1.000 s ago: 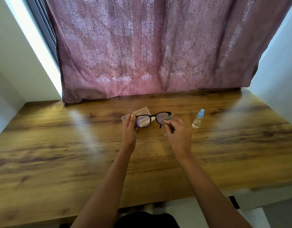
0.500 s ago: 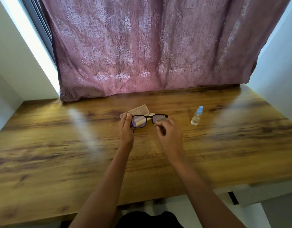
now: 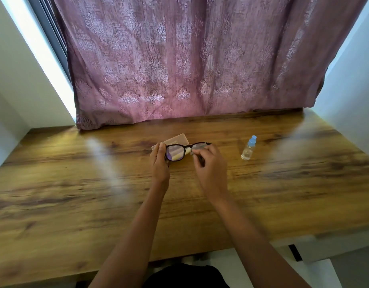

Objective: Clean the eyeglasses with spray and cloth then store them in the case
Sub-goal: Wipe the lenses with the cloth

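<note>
Black-framed eyeglasses [image 3: 176,152] are held above the wooden table [image 3: 75,200]. My left hand [image 3: 159,163] grips their left end. My right hand [image 3: 210,165] pinches a small grey cloth [image 3: 197,146] over the right lens, which the cloth and fingers mostly hide. A pale flat case [image 3: 175,140] lies shut on the table just behind the glasses, partly hidden by them. A small clear spray bottle [image 3: 248,149] with a blue cap stands upright to the right of my right hand, apart from it.
A mauve patterned curtain [image 3: 179,63] hangs down to the table's far edge. White walls close in on both sides. The table's near edge runs across the bottom, with a white surface [image 3: 231,265] below it.
Both hands and the glasses stay over the same spot in front of the case. My right hand's fingers shifted slightly on the right lens with the cloth. The head camera moved a little.
</note>
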A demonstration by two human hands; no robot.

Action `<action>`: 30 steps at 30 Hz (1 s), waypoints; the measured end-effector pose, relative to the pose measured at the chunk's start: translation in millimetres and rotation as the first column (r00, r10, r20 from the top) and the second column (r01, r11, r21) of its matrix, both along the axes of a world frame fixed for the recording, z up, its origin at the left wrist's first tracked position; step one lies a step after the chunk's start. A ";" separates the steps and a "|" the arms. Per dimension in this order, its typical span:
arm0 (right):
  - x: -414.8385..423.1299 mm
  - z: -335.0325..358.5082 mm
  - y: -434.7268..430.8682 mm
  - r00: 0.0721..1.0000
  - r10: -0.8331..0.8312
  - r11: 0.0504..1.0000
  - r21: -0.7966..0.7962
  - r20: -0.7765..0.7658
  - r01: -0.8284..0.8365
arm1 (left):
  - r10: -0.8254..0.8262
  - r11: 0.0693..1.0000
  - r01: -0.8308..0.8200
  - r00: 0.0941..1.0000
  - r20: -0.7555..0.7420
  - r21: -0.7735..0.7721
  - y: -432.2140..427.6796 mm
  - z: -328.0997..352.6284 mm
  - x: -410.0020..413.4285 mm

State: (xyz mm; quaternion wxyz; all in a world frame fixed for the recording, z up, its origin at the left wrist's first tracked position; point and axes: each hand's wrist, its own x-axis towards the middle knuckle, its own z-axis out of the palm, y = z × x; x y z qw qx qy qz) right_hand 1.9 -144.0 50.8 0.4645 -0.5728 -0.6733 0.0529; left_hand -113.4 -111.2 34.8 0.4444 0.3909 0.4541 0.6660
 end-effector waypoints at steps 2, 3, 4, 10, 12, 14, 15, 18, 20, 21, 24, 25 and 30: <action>6.5 -6.5 -5.5 1.000 -0.005 0.999 -0.033 0.018 0.005 | 0.010 1.000 -0.010 1.000 0.000 -0.003 1.3 -1.9 -3.1; 11.9 -8.6 -6.0 1.000 -0.018 0.999 -0.048 0.010 0.019 | 0.012 1.000 -0.012 1.000 -0.001 -0.002 1.4 -2.1 -4.0; 17.7 -9.0 -5.4 0.999 -0.039 0.997 -0.061 -0.009 0.038 | 0.012 1.000 -0.012 1.000 -0.003 0.001 1.4 -2.1 -4.1; 32.3 7.4 12.4 0.985 -0.155 0.987 -0.047 -0.077 0.152 | -0.010 1.000 0.010 1.000 -0.028 -0.011 0.6 -1.6 1.1; 24.7 9.4 15.0 0.989 -0.129 0.991 -0.031 -0.075 0.127 | -0.013 1.000 0.013 0.999 -0.031 0.003 -0.9 -1.2 5.2; 13.6 6.9 12.1 0.996 -0.072 0.997 -0.010 -0.062 0.071 | -0.008 1.000 0.008 1.000 -0.019 0.001 -1.7 -0.3 8.3; 8.7 4.3 9.0 0.998 -0.049 0.999 0.001 -0.039 0.049 | -0.006 1.000 0.006 1.000 -0.010 -0.003 -1.0 0.0 8.0; 5.7 -4.6 0.3 1.000 -0.011 1.000 0.004 0.015 0.011 | -0.013 1.000 0.014 1.000 0.016 -0.013 1.8 -1.9 2.3; 12.3 -9.0 -2.5 1.000 -0.008 1.000 -0.010 0.017 0.009 | -0.033 0.999 0.033 0.999 0.009 -0.012 1.4 -2.5 0.0; 16.5 -10.1 -2.3 1.000 -0.018 1.000 -0.010 0.009 0.018 | -0.046 0.999 0.046 0.999 0.009 -0.005 0.9 -2.1 0.1; 27.4 -7.4 3.6 0.995 -0.067 0.998 -0.016 -0.072 0.066 | -0.067 0.998 0.067 0.998 0.001 -0.001 0.0 1.0 2.5; 29.6 -4.9 7.1 0.991 -0.091 0.996 -0.016 -0.096 0.090 | -0.068 0.998 0.068 0.998 -0.005 0.000 0.4 1.3 2.8; 21.3 7.4 18.6 0.988 -0.121 0.992 0.027 -0.094 0.124 | -0.055 0.998 0.055 0.998 0.001 0.003 1.1 1.4 3.6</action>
